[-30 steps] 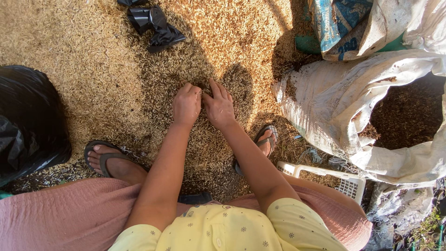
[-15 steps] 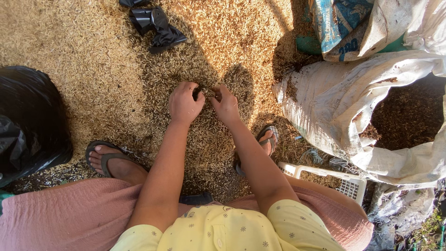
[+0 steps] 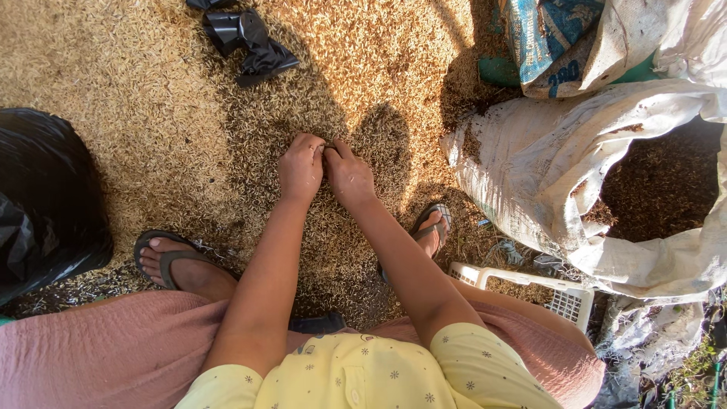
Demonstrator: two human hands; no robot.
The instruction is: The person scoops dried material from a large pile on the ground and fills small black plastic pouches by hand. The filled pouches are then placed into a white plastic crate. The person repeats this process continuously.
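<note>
The left hand (image 3: 301, 168) and the right hand (image 3: 350, 176) meet knuckle to knuckle low over the spread grain husks (image 3: 136, 113) on the ground. Both grips are curled closed, fingertips pressed together over a small dark pinch of husks (image 3: 327, 148) held between the two hands (its exact content is too small to tell). The feet wear dark sandals (image 3: 163, 257) on either side of the arms. An open white sack (image 3: 545, 174) of dark husk stands to the right, a black plastic bag (image 3: 45, 204) to the left, and a white basket (image 3: 522, 284) lies near the right knee.
</note>
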